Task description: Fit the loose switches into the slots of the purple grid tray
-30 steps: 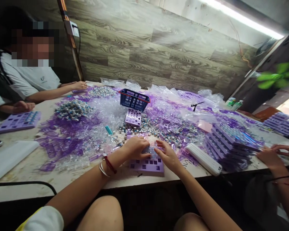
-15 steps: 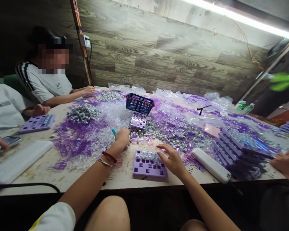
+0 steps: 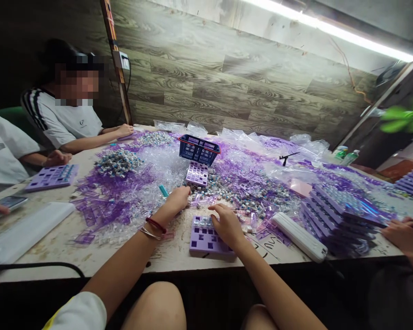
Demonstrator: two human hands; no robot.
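Note:
My left hand point(image 3: 179, 200) reaches to the near edge of a heap of small grey, white and blue key switches point(image 3: 223, 188). Its fingers are drawn together; what they pinch, if anything, is too small to make out. A teal stick-like piece point(image 3: 163, 190) lies beside that wrist. My right hand point(image 3: 227, 223) is over the right half of a light purple panel with square holes point(image 3: 200, 246), fingers bent and apart, with no held thing visible. Along the panel's back row sit clear parts point(image 3: 202, 222), partly covered by the hand.
A dark blue basket point(image 3: 198, 150) stands behind another purple panel point(image 3: 197, 174). To the right are a white bar point(image 3: 299, 236) and stacked filled panels point(image 3: 333, 220). Purple clear pieces point(image 3: 117, 197) spread leftward. Co-workers sit left; another person's hand point(image 3: 402, 233) is at right.
My right hand has moved left across the purple panel, covering more of its clear parts. My left hand has shifted slightly right along the switch heap.

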